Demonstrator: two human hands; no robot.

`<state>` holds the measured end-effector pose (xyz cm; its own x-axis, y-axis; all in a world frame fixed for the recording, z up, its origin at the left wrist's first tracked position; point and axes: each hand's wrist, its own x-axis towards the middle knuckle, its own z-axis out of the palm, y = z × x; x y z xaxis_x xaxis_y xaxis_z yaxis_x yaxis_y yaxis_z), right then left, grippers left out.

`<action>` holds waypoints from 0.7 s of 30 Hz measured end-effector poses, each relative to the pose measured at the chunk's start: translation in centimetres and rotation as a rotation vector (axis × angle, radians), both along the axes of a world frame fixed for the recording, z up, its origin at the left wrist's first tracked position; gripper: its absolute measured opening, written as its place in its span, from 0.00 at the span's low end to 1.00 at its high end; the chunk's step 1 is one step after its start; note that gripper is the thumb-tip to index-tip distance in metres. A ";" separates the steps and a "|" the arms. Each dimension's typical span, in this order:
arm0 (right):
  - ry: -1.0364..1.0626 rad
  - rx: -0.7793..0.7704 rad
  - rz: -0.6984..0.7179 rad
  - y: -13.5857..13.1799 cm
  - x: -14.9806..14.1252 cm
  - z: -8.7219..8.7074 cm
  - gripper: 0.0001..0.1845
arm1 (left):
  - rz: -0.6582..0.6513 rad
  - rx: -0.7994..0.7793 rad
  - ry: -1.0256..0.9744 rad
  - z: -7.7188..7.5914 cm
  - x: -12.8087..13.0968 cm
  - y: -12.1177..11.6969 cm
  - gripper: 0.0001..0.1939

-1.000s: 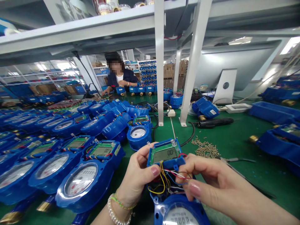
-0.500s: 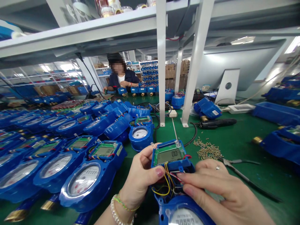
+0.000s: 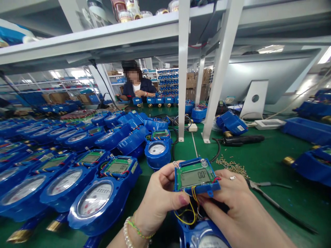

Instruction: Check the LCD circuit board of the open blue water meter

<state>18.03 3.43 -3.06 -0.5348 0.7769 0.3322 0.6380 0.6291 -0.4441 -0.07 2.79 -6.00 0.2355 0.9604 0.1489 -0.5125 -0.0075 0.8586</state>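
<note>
My left hand [image 3: 161, 196] grips the left side of a blue-framed display module [image 3: 195, 176], thumb in front. Its LCD is lit and sits on a green circuit board. Yellow wires [image 3: 190, 215] and other thin wires hang from the module into an open blue water meter [image 3: 192, 229], whose round dial is partly cut off below. My right hand [image 3: 230, 203] reaches under the module's right side, thumb beside the wires. Its fingers are closed there, but the fingertips are hidden, so what they pinch cannot be seen.
Rows of blue meters [image 3: 90, 203] fill the left. Small brass screws [image 3: 231, 166], pliers [image 3: 258, 186] and a black screwdriver [image 3: 243, 140] lie to the right. Shelf posts [image 3: 183, 86] and a monitor [image 3: 269, 75] stand behind. A person [image 3: 139, 86] sits across the bench.
The module has been raised and tipped over the meter's opening. My right fingers, which pinched red and white wires in plain sight, have moved beneath it. The view has shifted slightly.
</note>
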 end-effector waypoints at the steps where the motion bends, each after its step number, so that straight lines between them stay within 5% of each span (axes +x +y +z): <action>1: 0.005 0.049 -0.014 0.0 0.0 -0.1 0.10 | -0.009 -0.001 -0.002 0.0 0.0 0.0 0.33; 10: 0.052 0.227 -0.077 -0.1 -0.9 -0.1 0.06 | -0.026 0.001 0.007 0.0 -0.3 0.1 0.37; 21: 0.088 -0.109 0.059 -0.6 0.1 0.0 0.15 | 0.063 0.042 0.075 0.7 -0.2 0.0 0.27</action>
<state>18.12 2.86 -3.05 -0.5527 0.7793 0.2952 0.5571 0.6090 -0.5647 -0.27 2.75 -5.25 0.1869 0.9669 0.1739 -0.4438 -0.0748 0.8930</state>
